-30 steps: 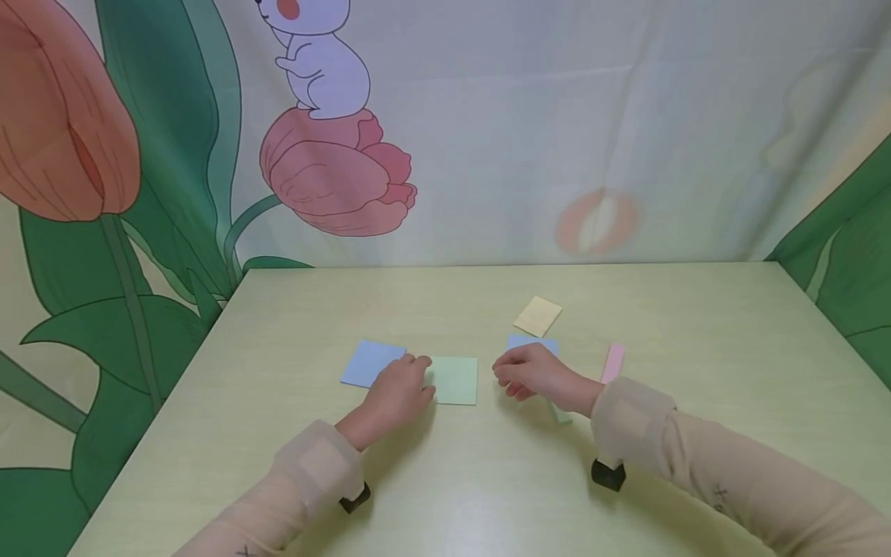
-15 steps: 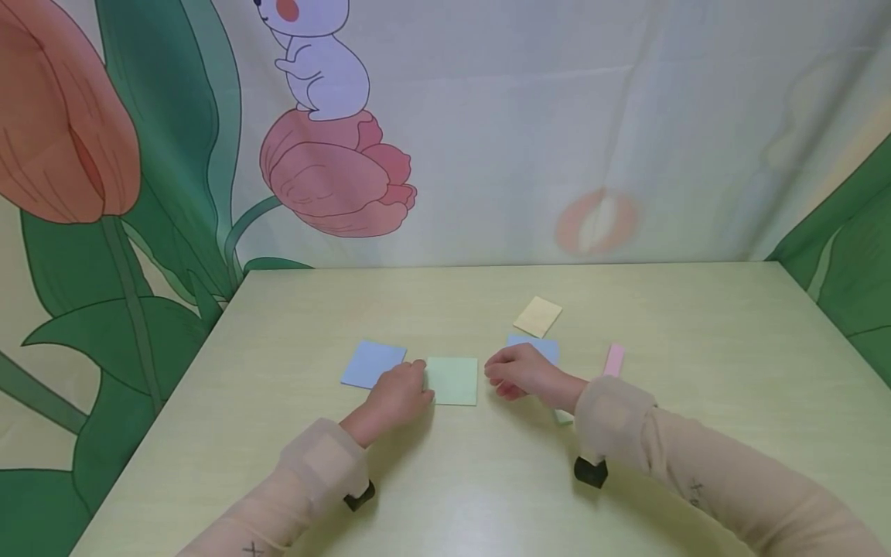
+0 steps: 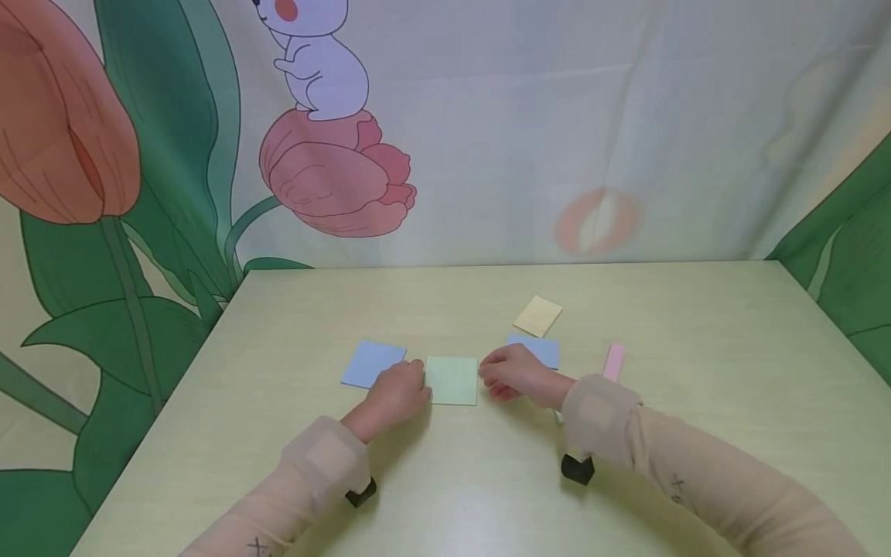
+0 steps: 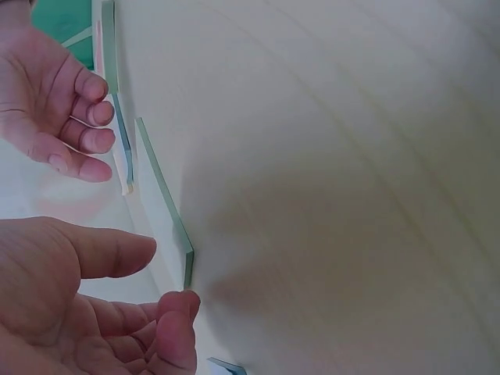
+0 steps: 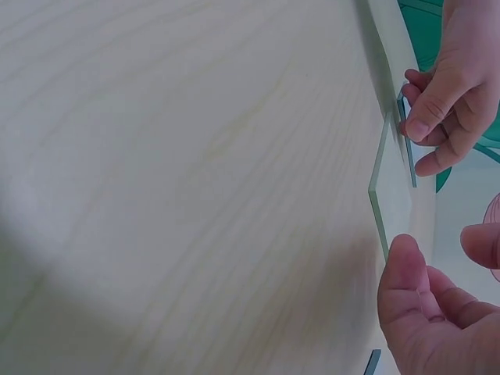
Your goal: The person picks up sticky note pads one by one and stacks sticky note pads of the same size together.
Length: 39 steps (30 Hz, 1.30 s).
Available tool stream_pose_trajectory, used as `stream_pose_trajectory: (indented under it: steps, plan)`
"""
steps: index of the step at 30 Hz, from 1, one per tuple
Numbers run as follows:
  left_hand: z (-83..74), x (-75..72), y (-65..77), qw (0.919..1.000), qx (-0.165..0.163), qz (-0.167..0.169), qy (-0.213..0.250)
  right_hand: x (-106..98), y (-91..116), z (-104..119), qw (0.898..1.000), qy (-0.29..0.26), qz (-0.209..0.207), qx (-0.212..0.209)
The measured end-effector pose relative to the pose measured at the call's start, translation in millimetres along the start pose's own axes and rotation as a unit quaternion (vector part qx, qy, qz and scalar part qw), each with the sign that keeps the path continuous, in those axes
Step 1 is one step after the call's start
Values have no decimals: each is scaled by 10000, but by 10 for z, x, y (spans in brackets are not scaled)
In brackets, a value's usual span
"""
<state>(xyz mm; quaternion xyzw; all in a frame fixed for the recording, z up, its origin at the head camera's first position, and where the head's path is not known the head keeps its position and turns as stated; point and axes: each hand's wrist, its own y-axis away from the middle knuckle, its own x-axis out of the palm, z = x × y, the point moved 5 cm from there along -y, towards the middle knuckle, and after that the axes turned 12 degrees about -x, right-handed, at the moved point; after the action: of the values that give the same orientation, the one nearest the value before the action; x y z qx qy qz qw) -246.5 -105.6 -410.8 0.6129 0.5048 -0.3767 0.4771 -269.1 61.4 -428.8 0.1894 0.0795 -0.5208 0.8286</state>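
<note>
A pale green square sticky note pad point(image 3: 452, 381) lies flat on the table between the two hands. At its left edge is my left hand point(image 3: 393, 396); in the left wrist view the fingertips reach the pad's corner, with the thumb point(image 4: 121, 251) held apart from them. My right hand point(image 3: 517, 373) is at the opposite edge, fingers loosely bent. A fingertip of it meets or nearly meets the pad's edge in the right wrist view, and its thumb is apart. A blue square pad point(image 3: 371, 363) lies just behind the left hand, partly covered by it.
Behind the right hand lies another blue pad point(image 3: 541, 350), partly hidden, with a yellow pad point(image 3: 538, 316) beyond it. A narrow pink strip point(image 3: 613, 360) lies farther right. A small green piece point(image 3: 558, 417) shows beside the right sleeve. A printed cloth point(image 3: 501, 155) hangs behind the table.
My right hand has slid left to the green pad's right edge. The left hand has shifted only slightly, its fingers drawing closer together. The pads have stayed put.
</note>
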Motion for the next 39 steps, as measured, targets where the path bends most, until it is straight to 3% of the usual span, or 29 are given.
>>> stream_pose_trajectory:
  steps: [10,15,39]
  plan:
    - [15,32,-56,9999,29,-10,97,34,-75,-48,9992,-248,-306,100]
    - [21,49,-79,9997,-112,88,201,65,-99,-73,9977,-460,-466,187]
    - [54,63,-121,9976,-279,11,628,122,-169,-134,9954,-591,-559,499]
